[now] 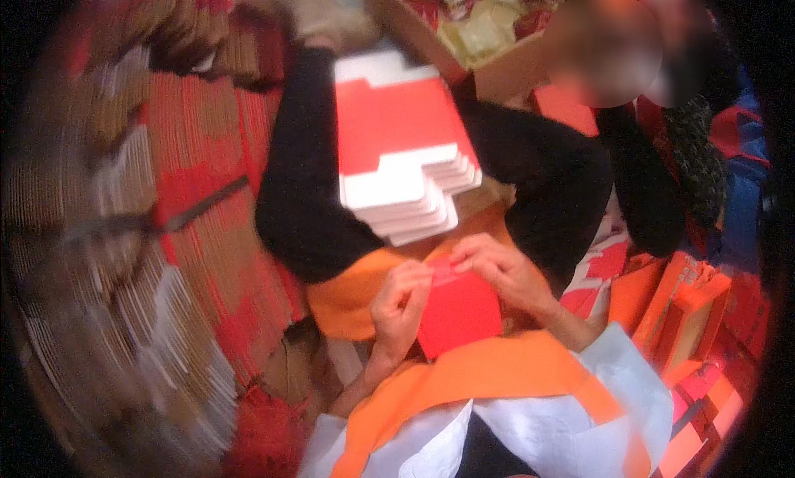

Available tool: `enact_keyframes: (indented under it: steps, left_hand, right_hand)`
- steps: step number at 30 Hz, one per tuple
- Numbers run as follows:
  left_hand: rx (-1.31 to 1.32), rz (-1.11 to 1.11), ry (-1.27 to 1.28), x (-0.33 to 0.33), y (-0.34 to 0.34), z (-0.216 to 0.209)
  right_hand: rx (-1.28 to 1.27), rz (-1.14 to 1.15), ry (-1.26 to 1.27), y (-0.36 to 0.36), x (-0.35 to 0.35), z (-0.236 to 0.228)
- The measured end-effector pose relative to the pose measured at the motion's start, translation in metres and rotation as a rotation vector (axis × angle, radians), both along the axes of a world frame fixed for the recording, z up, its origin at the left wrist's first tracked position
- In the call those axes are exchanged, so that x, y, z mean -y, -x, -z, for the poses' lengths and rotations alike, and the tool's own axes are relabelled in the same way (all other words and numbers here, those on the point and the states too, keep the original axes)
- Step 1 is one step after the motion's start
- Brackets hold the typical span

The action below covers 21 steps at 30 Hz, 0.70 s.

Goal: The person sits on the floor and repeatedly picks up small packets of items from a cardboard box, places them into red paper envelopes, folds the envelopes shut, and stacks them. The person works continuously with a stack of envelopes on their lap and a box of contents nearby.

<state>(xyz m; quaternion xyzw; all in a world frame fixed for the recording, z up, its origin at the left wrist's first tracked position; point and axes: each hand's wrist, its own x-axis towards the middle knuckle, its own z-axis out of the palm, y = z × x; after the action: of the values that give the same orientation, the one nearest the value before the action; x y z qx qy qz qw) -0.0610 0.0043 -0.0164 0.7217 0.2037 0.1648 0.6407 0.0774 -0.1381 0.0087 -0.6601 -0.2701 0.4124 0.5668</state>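
Close to my orange-covered front I hold a small red cardboard box [460, 316], its face smooth and plain. My left hand [400, 302] grips its upper left edge with curled fingers. At the upper right edge, my right hand [499, 271] pinches the top flap between bent fingers and thumb. Fingertips of both hands nearly meet along that edge, and its fold is blurred. Just beyond, a pile of flat red-and-white carton blanks [397, 126] lies between my black-clad legs, with white tabs stepped toward me.
Tall bundles of flat cardboard [199, 138] crowd the left side, one crossed by a dark strap [207, 205]. An open brown carton [513, 68] holding wrapped packets stands at the far side. Another person's dark sleeve [642, 180] and several orange boxes [675, 308] are at the right.
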Motion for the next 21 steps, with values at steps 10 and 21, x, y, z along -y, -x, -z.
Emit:
enact_keyframes:
  steps: [10,21]
  left_hand:
    - [-0.468,0.742,-0.17,-0.066,-0.067,-0.068]
    - [-0.09,-0.617,0.491,-0.092,-0.046,-0.015]
  right_hand:
    - [0.319,-0.676,-0.226,-0.107,-0.042,-0.045]
    - [1.131,-0.945,0.911,-0.422,-0.132,0.161]
